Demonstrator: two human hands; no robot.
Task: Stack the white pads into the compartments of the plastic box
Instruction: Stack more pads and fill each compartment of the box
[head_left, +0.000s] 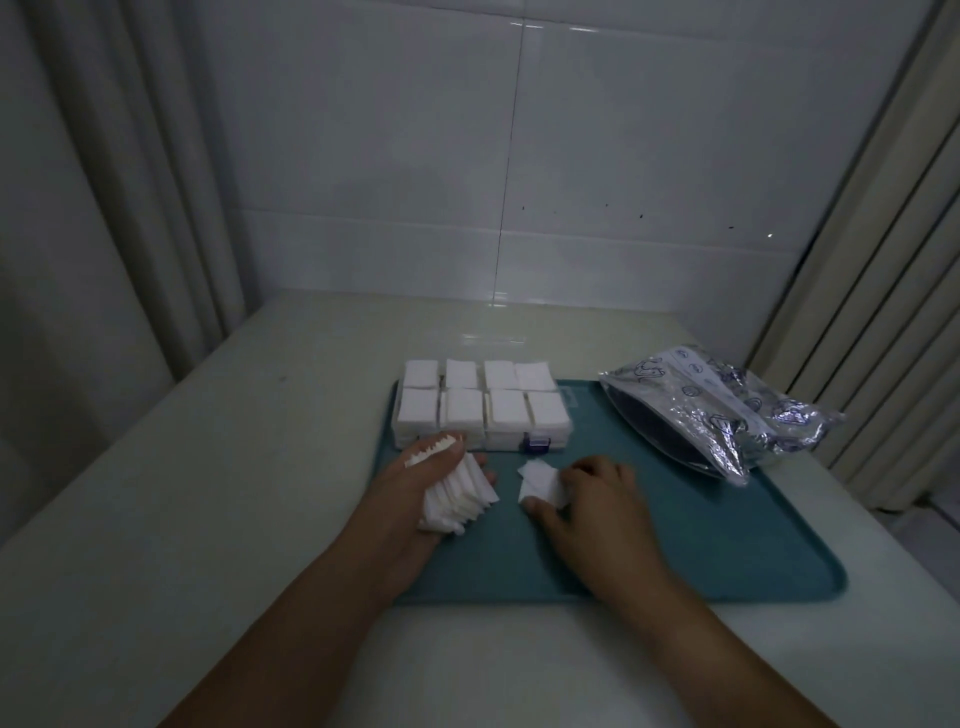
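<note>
Left hand (441, 478) grip clamps a pad stack (460, 499); right hand (597, 499) pinches loose pads (540, 483).

Dim, bluish cast; soft blur overall, wide-angle bend at edges.

We cannot see the palm of the left hand (441, 483), hidden behind its fanned stack of pads (460, 493). The fingertips of the right hand (597, 499) cover part of the loose pads (540, 480) on the tray. At two o'clock, the printing on the crumpled bag (727, 410) is too small to read. Both forearms run off the bottom edge.
</note>
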